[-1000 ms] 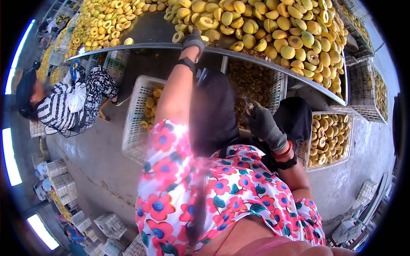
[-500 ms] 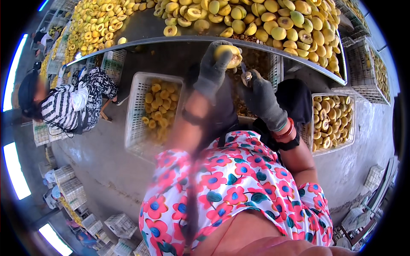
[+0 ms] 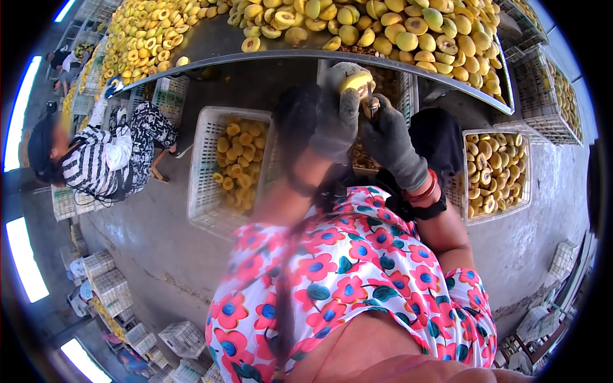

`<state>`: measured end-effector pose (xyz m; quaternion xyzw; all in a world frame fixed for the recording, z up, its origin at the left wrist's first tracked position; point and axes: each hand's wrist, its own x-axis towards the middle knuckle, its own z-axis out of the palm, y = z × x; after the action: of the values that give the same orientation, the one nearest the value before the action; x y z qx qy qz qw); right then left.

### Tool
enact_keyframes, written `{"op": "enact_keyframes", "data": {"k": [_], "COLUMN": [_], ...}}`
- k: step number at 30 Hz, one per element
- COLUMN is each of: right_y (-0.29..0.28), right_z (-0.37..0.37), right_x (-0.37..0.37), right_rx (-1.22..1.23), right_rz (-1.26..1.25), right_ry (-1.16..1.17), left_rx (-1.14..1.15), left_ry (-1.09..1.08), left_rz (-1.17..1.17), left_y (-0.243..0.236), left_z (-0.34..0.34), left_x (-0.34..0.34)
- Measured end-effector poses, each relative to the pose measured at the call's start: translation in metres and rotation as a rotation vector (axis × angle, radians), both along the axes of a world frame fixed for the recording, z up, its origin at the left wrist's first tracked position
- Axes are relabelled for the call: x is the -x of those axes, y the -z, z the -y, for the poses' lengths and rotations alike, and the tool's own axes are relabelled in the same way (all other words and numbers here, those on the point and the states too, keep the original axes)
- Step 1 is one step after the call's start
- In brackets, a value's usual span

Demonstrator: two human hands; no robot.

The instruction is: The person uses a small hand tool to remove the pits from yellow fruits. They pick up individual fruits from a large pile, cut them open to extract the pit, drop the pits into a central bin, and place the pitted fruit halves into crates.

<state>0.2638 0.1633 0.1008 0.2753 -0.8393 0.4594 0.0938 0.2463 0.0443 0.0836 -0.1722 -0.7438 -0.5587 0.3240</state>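
Yellow fruit piece [image 3: 356, 81], gripped in the gloved left hand [image 3: 340, 112]. Just to its right, the gloved right hand [image 3: 389, 133] is closed around a small tool [image 3: 370, 102], its tip at the fruit. Beyond both hands, a metal table [image 3: 239, 39] bears heaped fruit [image 3: 440, 38]. Left of the left hand stands a white crate [image 3: 203, 163] of fruit; right of the right hand, a pale crate [image 3: 527, 182] of more.

A fruit-processing workshop
Halved yellow fruit [image 3: 407, 42] heaped on a table [image 3: 220, 39] across the top, a seated co-worker [image 3: 96, 163] at upper left, and plastic crates [image 3: 111, 292] at lower left, apparently stacked though blurred.
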Motion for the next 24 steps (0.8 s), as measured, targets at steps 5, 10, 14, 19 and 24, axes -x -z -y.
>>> {"op": "enact_keyframes", "data": {"k": [5, 10, 14, 19, 24], "right_y": [-0.004, 0.006, 0.015, 0.022, 0.009], "right_z": [0.004, 0.000, 0.004, -0.001, 0.002], "right_x": [0.002, 0.006, 0.006, 0.010, 0.004], "right_rx": [-0.012, -0.045, -0.107, -0.013, -0.114], "right_rz": [-0.088, 0.034, 0.067, 0.099, 0.072], "right_ry": [-0.023, -0.068, 0.072, -0.099, -0.083], "left_rx": [0.011, 0.168, 0.235, 0.152, 0.110], "left_ry": [-0.004, -0.091, -0.122, -0.054, 0.021], "left_rz": [-0.022, -0.074, -0.061, -0.105, -0.060], "left_y": [0.001, 0.004, 0.003, 0.004, 0.003], "left_z": [0.002, 0.002, 0.003, 0.005, 0.008], "left_x": [0.003, 0.003, 0.003, 0.003, 0.001]}}
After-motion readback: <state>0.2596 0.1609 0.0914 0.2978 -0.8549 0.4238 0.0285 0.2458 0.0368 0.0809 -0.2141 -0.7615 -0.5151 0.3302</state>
